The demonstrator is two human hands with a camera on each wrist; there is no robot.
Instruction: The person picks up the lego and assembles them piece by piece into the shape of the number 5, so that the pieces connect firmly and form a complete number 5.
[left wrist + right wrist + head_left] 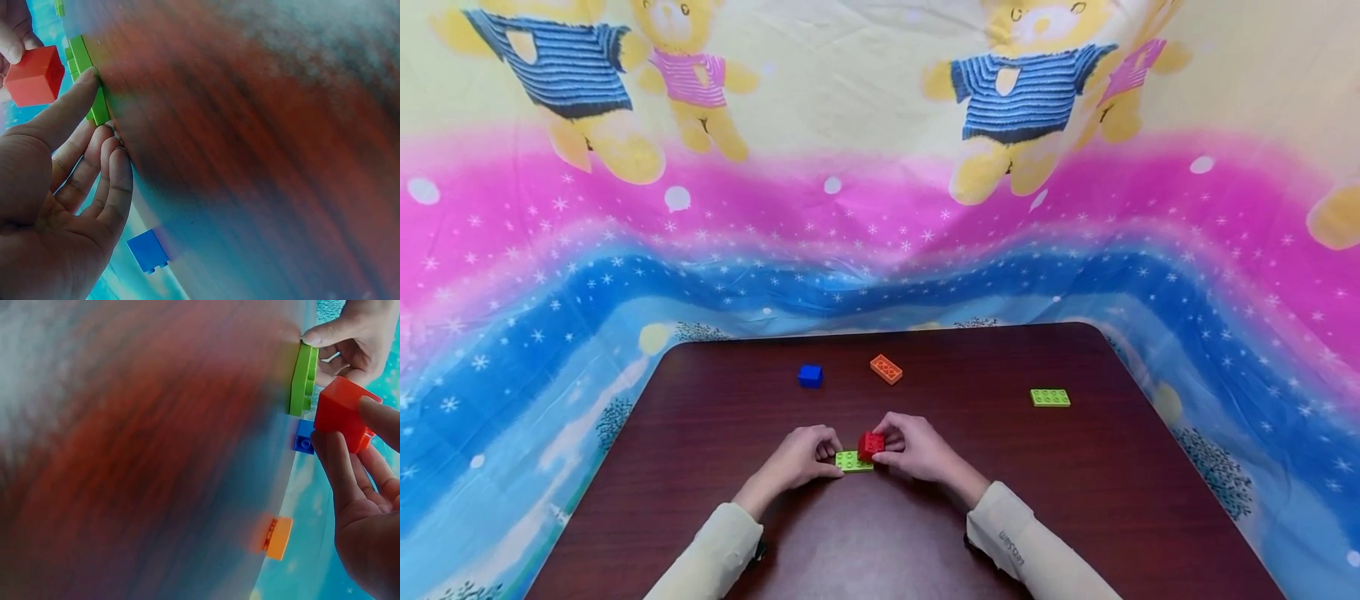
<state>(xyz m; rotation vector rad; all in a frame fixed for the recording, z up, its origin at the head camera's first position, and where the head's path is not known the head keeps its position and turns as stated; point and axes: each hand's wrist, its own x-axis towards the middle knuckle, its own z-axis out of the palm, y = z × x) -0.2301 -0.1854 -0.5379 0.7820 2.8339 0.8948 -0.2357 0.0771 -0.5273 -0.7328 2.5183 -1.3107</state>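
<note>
My left hand point(801, 457) pinches the left end of a flat lime-green toy brick point(847, 462) lying on the table, its thumb against the near edge. Held between thumb and fingers of my right hand point(913, 447) is a red toy brick point(870, 447). The red brick point(342, 411) hovers over the right part of the green one, tilted and apart from it in the right wrist view. Studs show along the top of the green brick point(302, 381); the left wrist view has the red brick's point(36, 76) smooth sides.
On the dark wooden table point(737, 392), a blue brick point(810, 376) and an orange flat brick point(887, 369) lie farther back. Another lime-green flat brick point(1050, 397) lies to the right. A patterned cloth point(880, 208) hangs behind the table and at its sides.
</note>
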